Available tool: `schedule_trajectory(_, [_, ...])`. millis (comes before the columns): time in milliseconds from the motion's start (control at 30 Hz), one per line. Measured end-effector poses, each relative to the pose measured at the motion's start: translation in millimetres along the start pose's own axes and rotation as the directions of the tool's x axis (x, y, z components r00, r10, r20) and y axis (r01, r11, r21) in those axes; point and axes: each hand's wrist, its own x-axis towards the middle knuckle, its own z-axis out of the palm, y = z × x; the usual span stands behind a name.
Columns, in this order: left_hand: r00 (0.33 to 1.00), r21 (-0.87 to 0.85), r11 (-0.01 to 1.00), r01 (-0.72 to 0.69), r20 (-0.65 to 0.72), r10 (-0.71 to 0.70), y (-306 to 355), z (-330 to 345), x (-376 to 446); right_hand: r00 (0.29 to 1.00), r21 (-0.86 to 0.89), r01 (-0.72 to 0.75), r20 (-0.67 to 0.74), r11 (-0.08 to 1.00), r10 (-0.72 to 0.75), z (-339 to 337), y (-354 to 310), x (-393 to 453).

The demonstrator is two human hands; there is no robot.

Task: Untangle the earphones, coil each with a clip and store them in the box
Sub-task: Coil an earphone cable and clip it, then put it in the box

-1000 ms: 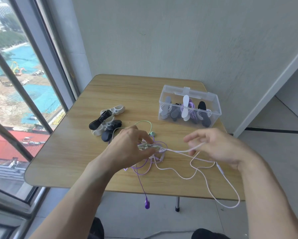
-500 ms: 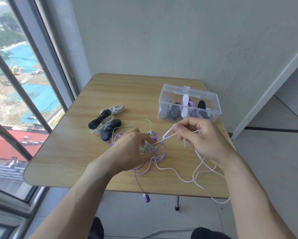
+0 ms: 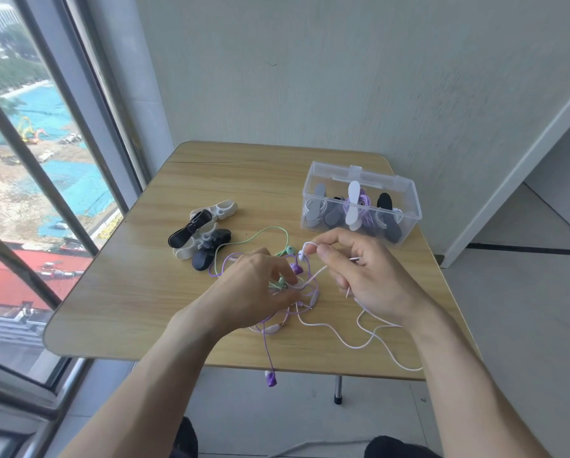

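A tangle of purple, green and white earphone cables lies on the wooden table. My left hand pinches the knot at its middle. My right hand pinches a white earbud and holds the white cable, which loops off the front edge. A purple earbud dangles below the table edge. A green earbud lies beside the knot. The clear plastic box at the back right holds several clipped coils.
A pile of black, grey and white cable clips lies left of the tangle. A window runs along the left side, a plain wall stands behind the table, and a table leg shows under the front edge.
My right hand moved left and forward from the right of the knot, drawing the white cable in and bringing its earbud up beside the tangle. My left hand stayed on the knot.
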Motion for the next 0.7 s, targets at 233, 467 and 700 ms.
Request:
schedule_trajectory(233, [1.0, 0.002, 1.0, -0.008, -0.018, 0.009, -2, -3, 1, 0.979, -0.045, -0.123, 0.156, 0.991, 0.129, -15, 1, -3])
schedule_trajectory(467, [1.0, 0.024, 1.0, -0.002, 0.031, 0.002, -2, -2, 1, 0.989, 0.054, -0.098, -0.106, 0.994, 0.103, -21, 1, -2])
schedule_trajectory(700, [0.999, 0.046, 0.999, 0.008, -0.05, -0.006, -8, -4, 1, 0.833, -0.076, -0.022, -0.553, 0.997, -0.024, -44, 15, 4])
